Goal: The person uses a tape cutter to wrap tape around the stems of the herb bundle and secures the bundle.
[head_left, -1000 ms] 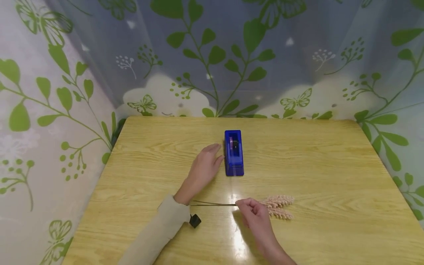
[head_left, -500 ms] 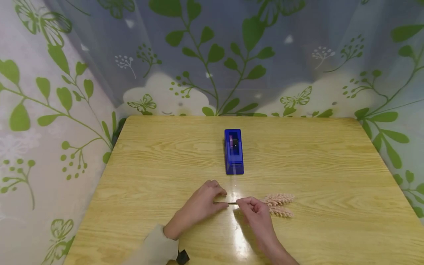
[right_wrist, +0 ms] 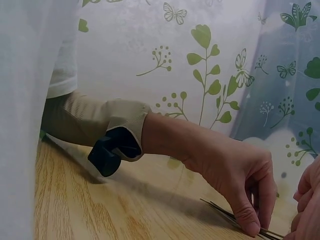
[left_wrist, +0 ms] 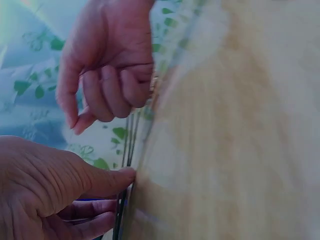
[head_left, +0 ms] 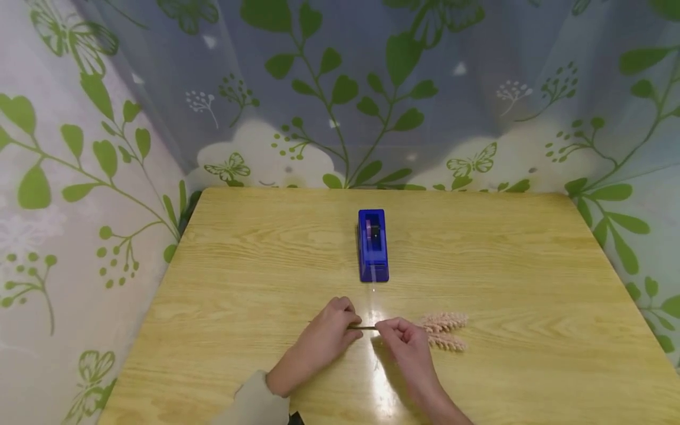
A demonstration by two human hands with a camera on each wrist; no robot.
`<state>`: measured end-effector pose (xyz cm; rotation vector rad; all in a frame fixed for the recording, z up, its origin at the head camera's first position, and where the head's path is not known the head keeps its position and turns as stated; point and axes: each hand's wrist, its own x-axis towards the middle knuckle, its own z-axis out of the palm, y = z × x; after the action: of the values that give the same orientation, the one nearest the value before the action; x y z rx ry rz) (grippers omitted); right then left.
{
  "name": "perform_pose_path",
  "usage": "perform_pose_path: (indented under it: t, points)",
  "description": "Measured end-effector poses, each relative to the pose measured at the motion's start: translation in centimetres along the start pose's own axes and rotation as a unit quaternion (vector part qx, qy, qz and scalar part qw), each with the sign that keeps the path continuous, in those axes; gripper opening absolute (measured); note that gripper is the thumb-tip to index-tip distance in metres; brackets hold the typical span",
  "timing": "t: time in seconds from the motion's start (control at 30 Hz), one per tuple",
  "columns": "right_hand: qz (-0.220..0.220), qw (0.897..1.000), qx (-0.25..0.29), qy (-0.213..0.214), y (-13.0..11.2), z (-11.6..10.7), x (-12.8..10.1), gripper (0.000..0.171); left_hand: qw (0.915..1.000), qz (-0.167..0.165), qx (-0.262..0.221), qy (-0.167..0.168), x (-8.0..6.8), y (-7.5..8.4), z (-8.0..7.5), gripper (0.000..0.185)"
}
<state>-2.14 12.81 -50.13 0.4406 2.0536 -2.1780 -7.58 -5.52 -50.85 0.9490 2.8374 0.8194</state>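
Two or more wheat stalks with thin dark stems (head_left: 363, 327) and pinkish ears (head_left: 445, 321) lie crosswise low over the table, ears to the right. My left hand (head_left: 326, 336) pinches the stems between thumb and fingers; the left wrist view shows the thumb (left_wrist: 117, 179) pressed against them. Just to the right, my right hand (head_left: 409, 348) holds the stalks near the ears, thumb and index tip together, the other fingers curled. Beyond the hands stands a blue tape dispenser (head_left: 374, 271), with a clear strip reaching from its front toward the stems between the hands.
The wood-grain table (head_left: 239, 254) is bordered at the back and sides by a curtain (head_left: 255, 141) printed with green leaves and butterflies. A dark block-shaped device (right_wrist: 106, 155) sits at my left wrist by the beige sleeve (right_wrist: 95, 120).
My left hand has come from beside the tape dispenser toward me to the stems, where its fingers have closed. The right hand keeps its hold almost in place, and the dispenser stays put.
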Motion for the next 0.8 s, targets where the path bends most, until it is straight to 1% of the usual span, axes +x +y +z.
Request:
perform_pose_path:
  t: [0.13, 0.27, 0.43, 0.63, 0.8]
  points:
    - [0.000, 1.000, 0.009, 0.001, 0.19, 0.08, 0.11, 0.024, 0.9991, 0.010, 0.036, 0.019, -0.31, 0.29, 0.02, 0.007]
    - [-0.001, 1.000, 0.012, 0.001, 0.31, 0.16, 0.12, 0.024, 0.9976, 0.025, 0.057, 0.028, -0.34, 0.45, 0.22, 0.007]
    - [0.000, 1.000, 0.015, 0.003, 0.40, 0.26, 0.04, 0.025, 0.9954, 0.047, 0.078, 0.029, -0.32, 0.51, 0.40, 0.007]
    - [-0.004, 1.000, 0.011, 0.005, 0.54, 0.34, 0.13, 0.024, 0.9950, 0.045, 0.085, 0.026, -0.34, 0.49, 0.65, 0.007]
    - [-0.003, 1.000, 0.013, 0.001, 0.81, 0.42, 0.24, 0.023, 0.9950, 0.041, 0.086, 0.031, -0.40, 0.47, 0.85, 0.009]
